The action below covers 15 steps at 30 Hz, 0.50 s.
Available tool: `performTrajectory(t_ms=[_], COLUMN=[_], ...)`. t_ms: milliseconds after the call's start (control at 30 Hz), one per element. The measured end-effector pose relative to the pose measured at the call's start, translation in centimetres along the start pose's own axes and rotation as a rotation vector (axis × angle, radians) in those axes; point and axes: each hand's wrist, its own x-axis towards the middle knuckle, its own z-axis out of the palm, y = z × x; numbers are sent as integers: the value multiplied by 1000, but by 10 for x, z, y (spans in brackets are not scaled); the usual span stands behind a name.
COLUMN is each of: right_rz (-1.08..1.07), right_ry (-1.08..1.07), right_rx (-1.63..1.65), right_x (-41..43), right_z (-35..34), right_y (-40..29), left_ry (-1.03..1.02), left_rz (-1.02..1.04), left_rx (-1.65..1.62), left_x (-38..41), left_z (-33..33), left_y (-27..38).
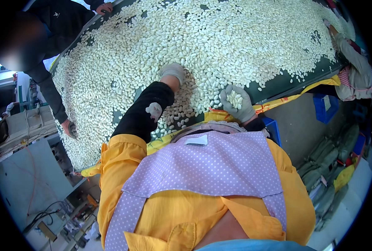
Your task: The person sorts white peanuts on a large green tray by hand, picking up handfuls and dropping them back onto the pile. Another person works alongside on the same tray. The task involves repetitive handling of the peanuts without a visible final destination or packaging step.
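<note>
Large white beans (223, 47) lie spread in a wide layer over a dark green table (262, 91). My left hand (172, 72), in a pale knit glove, reaches forward onto the beans. Its fingertips are hidden by the back of the hand, so I cannot tell whether it grips any. Close to the table's near edge, my right hand (245, 112) is turned palm up in a similar glove. A small heap of white beans (235, 99) rests in its cupped palm. Dark green surface shows beside that hand.
Yellow sheeting (283, 102) runs along the table's near edge. Below it are a blue bin (325, 109) and another blue bin (272, 128). Filled sacks (324, 160) lie at right. A co-worker's hand (68, 128) touches beans at left; another person's sleeve (350, 53) reaches in at right.
</note>
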Motion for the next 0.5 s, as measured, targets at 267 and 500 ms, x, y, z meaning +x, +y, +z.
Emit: performTrajectory(t_ms=[267,500], right_rz=[10,47], right_ry=[-218,-172], right_rx=[-46,-29], right_x=[-4,-5], right_z=[-19,-26], right_y=[-24,-44], left_ry=[-40,36], left_rz=[349,699], left_rx=[-1638,-2183], left_x=[-52,-63], left_z=[24,0], left_y=[-64,-53])
